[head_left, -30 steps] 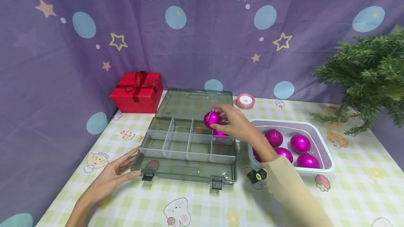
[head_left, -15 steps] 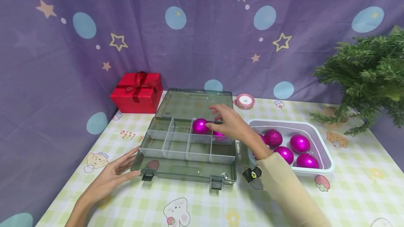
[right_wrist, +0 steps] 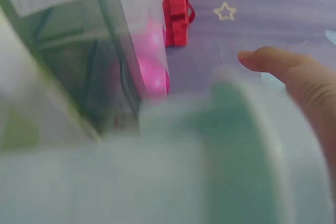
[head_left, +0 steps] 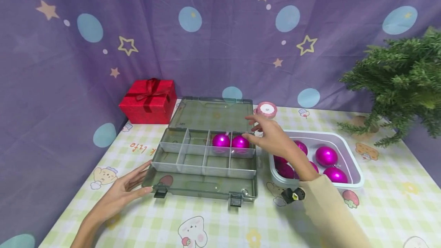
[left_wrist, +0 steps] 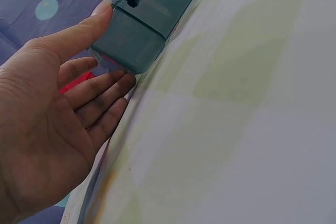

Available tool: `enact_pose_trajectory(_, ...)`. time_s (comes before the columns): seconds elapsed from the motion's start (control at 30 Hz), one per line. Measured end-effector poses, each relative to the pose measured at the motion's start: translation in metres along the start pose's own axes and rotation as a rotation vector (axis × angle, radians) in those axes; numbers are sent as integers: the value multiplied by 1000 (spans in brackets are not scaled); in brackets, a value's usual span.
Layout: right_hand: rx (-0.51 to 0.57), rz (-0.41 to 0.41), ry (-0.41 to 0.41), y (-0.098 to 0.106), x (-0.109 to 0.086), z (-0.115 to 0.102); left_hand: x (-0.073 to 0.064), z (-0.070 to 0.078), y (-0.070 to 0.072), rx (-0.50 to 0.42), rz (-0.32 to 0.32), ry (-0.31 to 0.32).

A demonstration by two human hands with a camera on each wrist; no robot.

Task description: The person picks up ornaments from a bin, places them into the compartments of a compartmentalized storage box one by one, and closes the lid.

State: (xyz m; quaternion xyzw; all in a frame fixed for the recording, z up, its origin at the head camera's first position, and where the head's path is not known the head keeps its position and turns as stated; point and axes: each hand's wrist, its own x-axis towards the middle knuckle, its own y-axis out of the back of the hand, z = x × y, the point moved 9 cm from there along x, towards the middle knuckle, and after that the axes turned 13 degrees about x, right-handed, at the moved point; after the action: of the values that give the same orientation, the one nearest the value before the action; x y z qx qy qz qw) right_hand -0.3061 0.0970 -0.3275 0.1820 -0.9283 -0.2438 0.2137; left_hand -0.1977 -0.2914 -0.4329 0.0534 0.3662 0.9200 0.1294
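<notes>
Head view: left hand [head_left: 118,190] touches case [head_left: 193,192]; right hand [head_left: 272,135] hovers, fingers [head_left: 257,119] bent.

- Compartment box [head_left: 206,185]: smooth, glossy, see-through plastic
- Baubles in it [head_left: 221,141]: smooth, glossy
- Tub [head_left: 348,152]: smooth plastic
- Curtain [head_left: 213,60]: matt, creased cloth
- Gift box [head_left: 142,110]: papery-looking
</notes>
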Motion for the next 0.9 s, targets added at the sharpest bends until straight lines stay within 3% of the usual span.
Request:
enact_pose_trajectory(0.33, 19, 93, -29, 44, -37, 21, 0, -1, 0, 5, 0, 5)
enact_pose_trajectory(0.9, -138, 148, -188, 95, -97, 59, 0, 0, 0, 4, 5, -3)
